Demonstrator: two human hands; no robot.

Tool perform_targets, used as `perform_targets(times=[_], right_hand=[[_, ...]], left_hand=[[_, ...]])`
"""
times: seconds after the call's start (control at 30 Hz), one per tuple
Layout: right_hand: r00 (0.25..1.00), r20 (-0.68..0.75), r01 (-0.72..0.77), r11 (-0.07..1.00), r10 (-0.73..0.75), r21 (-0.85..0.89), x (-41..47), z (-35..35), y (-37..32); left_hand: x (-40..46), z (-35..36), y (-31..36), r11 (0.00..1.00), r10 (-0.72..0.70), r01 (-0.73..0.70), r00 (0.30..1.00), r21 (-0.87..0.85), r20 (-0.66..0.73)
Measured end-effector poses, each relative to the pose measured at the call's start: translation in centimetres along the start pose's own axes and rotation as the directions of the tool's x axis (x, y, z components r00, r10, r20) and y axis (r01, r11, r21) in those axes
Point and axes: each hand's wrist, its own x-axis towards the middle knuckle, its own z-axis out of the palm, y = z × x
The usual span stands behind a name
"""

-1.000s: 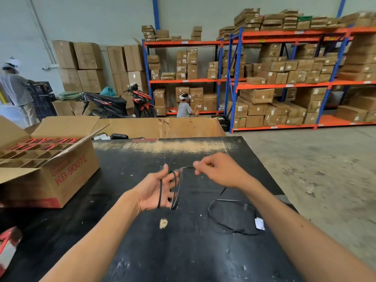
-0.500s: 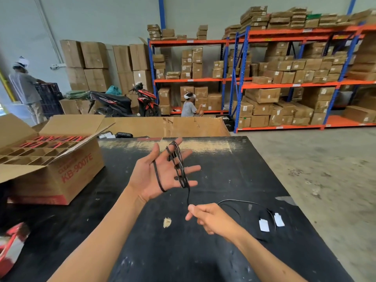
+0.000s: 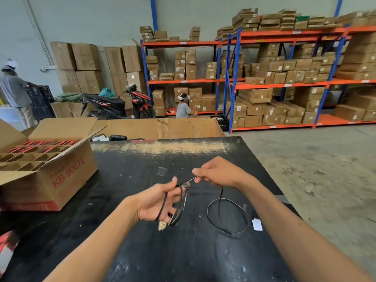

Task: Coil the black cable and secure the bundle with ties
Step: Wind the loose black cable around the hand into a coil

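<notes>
Two bare hands are working above the black table (image 3: 142, 251), toward its right edge. The left hand (image 3: 156, 202) is holding its fingers spread, with several turns of the one black cable (image 3: 225, 215) wrapped around them. The right hand (image 3: 220, 174) is pinching the cable shut between thumb and fingers, just beyond the left fingertips. From there the cable is hanging down into one loose loop lying on the table near the right edge, beside one white tag (image 3: 257, 224). Open tabletop is lying in front of and behind the hands. One open cardboard box (image 3: 61, 180) with dividers is sitting at the left edge. Beyond the far edge, two people are standing or crouching among shelving.
</notes>
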Motion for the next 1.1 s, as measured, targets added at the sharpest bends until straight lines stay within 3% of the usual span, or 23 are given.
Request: perform_targets(times=[0.13, 0.3, 0.47, 0.6, 0.7, 0.8, 0.93, 1.0, 1.1], right_hand=[[0.999, 0.034, -0.004, 0.978, -0.003, 0.210, -0.6, 3.4, 0.8], [0.997, 0.073, -0.035, 0.844, -0.005, 0.536, -1.8, 7.8, 3.4], [0.987, 0.161, -0.089, 0.895, 0.020, 0.437, -2.9, 10.9, 6.8], [0.996, 0.020, -0.095, 0.972, 0.092, 0.216, -2.4, 10.9, 8.3], [0.989, -0.131, -0.070, 0.997, 0.067, -0.013, -0.7, 8.7, 8.3], [0.984, -0.175, -0.056, 0.988, 0.031, -0.143, 0.6, 5.0, 6.6], [0.990, -0.133, 0.009, 0.972, -0.042, -0.236, 1.0, 0.3, 2.7], [0.989, -0.133, 0.034, 0.967, -0.070, -0.254, 0.5, -0.7, 1.1], [0.985, -0.127, 0.086, 0.972, -0.116, -0.219, -0.3, -0.3, -0.1]], left_hand=[[-0.4, -0.9, 2.2, 0.957, 0.226, -0.244, 0.966, -0.160, -0.125], [-1.0, -0.3, 3.5, 0.859, 0.412, -0.420, 0.907, -0.293, -0.094], [-2.4, 0.2, 4.8, 0.775, 0.525, -0.539, 0.840, -0.330, -0.138], [-3.2, 2.1, 4.6, 0.861, 0.461, -0.428, 0.885, -0.275, 0.069], [-3.3, 3.6, 3.1, 0.948, 0.299, -0.258, 0.925, -0.189, 0.237], [-2.6, 3.9, 1.2, 0.996, 0.085, -0.072, 0.946, -0.055, 0.313], [-1.3, 2.1, -0.4, 0.995, -0.081, 0.068, 0.977, 0.070, 0.195], [-0.8, 0.8, -0.4, 0.999, -0.048, 0.047, 0.993, 0.013, 0.106], [-0.5, -0.3, 0.3, 0.991, 0.089, -0.093, 0.995, -0.100, -0.046]])
